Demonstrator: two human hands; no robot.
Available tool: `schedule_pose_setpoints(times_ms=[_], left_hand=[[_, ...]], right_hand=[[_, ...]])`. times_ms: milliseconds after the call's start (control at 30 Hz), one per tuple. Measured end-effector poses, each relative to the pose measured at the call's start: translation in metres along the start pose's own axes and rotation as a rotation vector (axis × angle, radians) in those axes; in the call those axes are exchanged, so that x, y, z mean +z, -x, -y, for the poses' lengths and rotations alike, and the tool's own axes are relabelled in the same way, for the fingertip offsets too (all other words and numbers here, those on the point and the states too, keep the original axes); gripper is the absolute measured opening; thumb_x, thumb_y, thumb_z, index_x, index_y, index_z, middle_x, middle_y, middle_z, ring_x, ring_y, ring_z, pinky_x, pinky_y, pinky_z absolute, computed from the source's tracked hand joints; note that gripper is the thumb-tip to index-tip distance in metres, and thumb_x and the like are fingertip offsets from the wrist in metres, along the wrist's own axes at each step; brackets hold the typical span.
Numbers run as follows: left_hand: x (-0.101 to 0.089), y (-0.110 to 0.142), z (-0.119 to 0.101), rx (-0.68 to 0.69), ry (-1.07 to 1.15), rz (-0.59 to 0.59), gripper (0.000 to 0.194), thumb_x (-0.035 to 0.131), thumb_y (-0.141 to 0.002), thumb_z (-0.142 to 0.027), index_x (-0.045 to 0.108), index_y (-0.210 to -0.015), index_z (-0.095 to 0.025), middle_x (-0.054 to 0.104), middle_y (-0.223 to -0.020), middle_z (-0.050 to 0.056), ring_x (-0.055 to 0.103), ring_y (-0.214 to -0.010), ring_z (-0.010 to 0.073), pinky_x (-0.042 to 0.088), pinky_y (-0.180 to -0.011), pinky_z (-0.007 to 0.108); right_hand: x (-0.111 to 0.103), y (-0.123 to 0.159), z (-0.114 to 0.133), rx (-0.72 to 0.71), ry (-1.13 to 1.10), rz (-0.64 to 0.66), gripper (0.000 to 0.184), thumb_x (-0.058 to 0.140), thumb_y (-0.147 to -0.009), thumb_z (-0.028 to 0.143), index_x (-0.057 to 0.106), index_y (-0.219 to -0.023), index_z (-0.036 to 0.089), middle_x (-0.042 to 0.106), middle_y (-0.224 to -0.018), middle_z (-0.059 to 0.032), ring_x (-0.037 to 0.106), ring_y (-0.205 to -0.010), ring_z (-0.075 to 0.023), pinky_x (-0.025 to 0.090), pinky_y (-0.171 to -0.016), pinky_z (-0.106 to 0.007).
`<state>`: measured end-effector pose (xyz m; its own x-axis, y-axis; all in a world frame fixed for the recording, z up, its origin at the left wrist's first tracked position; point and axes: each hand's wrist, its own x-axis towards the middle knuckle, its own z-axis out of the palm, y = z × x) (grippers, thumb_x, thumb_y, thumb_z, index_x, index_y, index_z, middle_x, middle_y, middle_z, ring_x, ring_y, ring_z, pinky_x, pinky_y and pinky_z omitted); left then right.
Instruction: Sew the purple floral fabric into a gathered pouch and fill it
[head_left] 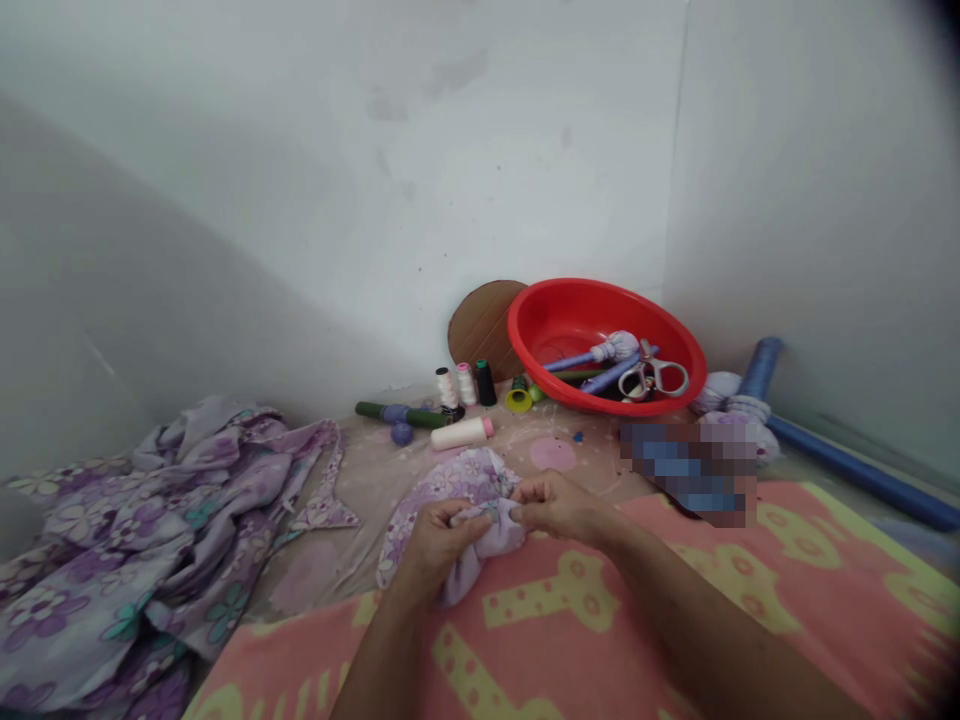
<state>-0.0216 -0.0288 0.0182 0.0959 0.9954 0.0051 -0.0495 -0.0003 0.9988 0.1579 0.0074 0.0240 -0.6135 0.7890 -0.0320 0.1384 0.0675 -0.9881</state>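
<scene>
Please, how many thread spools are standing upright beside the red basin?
3: a white spool, a pink spool and a black spool, in a row left of the red basin. Others may be hidden.

Home sewing corner: thread spools (466,385), red plastic basin (660,392), floral cloth (457,482).

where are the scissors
In the head view, the scissors lie in the right part of the red plastic basin, beside a cloth-tied blue rod, in the far corner.
</scene>
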Motion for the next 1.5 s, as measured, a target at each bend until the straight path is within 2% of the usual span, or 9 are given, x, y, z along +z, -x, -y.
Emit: schedule_pose_setpoints(times_ms=[200, 433, 567, 800, 1167, 1500], left_hand=[[0.001, -0.001, 0.004, -0.025, -0.018, 0.022, 0.017, 0.07, -0.055, -0.025, 0.062, -0.051, -0.011, 0.048, -0.044, -0.004, 0.038, -0.043, 0.0058, 0.028, -0.043, 0.017], [-0.003, -0.001, 0.006, -0.081, 0.127, -0.001, 0.016, 0.07, -0.057, -0.026, 0.062, -0.056, -0.011, 0.055, -0.048, -0.002, 0.044, -0.044, 0.0069, 0.033, -0.043, 0.017], [-0.002, 0.0, 0.004, -0.09, 0.145, -0.009, 0.016, 0.07, -0.056, -0.025, 0.062, -0.058, -0.01, 0.056, -0.048, -0.002, 0.046, -0.044, 0.0069, 0.033, -0.043, 0.017], [-0.004, -0.002, 0.009, -0.092, 0.161, -0.008, 0.016, 0.069, -0.058, -0.024, 0.061, -0.059, -0.01, 0.056, -0.049, -0.002, 0.046, -0.044, 0.0067, 0.034, -0.043, 0.017], [0.0, -0.001, 0.007, -0.118, 0.189, 0.002, 0.02, 0.073, -0.052, -0.025, 0.06, -0.055, -0.011, 0.055, -0.045, -0.003, 0.045, -0.042, 0.0066, 0.032, -0.043, 0.017], [0.004, -0.002, 0.008, -0.14, 0.147, -0.009, 0.023, 0.074, -0.049, -0.027, 0.06, -0.055, -0.01, 0.054, -0.046, -0.003, 0.043, -0.042, 0.0061, 0.03, -0.043, 0.018]], right_hand=[[0.0, -0.002, -0.003, -0.022, -0.029, 0.066, 0.016, 0.053, -0.068, 0.025, 0.059, -0.071, 0.01, 0.036, -0.042, 0.0077, 0.024, -0.035, -0.0017, 0.014, -0.035, -0.016], [-0.005, -0.003, -0.011, -0.012, -0.193, 0.122, 0.018, 0.054, -0.066, 0.023, 0.062, -0.074, 0.009, 0.044, -0.044, 0.0055, 0.027, -0.035, -0.0019, 0.015, -0.035, -0.018], [-0.007, -0.002, -0.009, -0.001, -0.253, 0.155, 0.018, 0.056, -0.064, 0.022, 0.063, -0.074, 0.009, 0.043, -0.043, 0.0059, 0.025, -0.034, -0.0017, 0.014, -0.035, -0.018], [-0.006, -0.003, -0.009, 0.034, -0.293, 0.163, 0.018, 0.058, -0.062, 0.022, 0.064, -0.073, 0.01, 0.046, -0.045, 0.005, 0.022, -0.034, -0.0012, 0.011, -0.035, -0.018], [-0.006, -0.004, -0.015, -0.02, -0.278, 0.171, 0.018, 0.059, -0.063, 0.024, 0.064, -0.075, 0.011, 0.047, -0.048, 0.0044, 0.024, -0.037, -0.0017, 0.014, -0.037, -0.018], [0.004, -0.007, -0.014, -0.028, -0.21, 0.116, 0.014, 0.059, -0.062, 0.022, 0.052, -0.07, 0.013, 0.042, -0.046, 0.008, 0.029, -0.036, -0.0019, 0.02, -0.036, -0.016]])
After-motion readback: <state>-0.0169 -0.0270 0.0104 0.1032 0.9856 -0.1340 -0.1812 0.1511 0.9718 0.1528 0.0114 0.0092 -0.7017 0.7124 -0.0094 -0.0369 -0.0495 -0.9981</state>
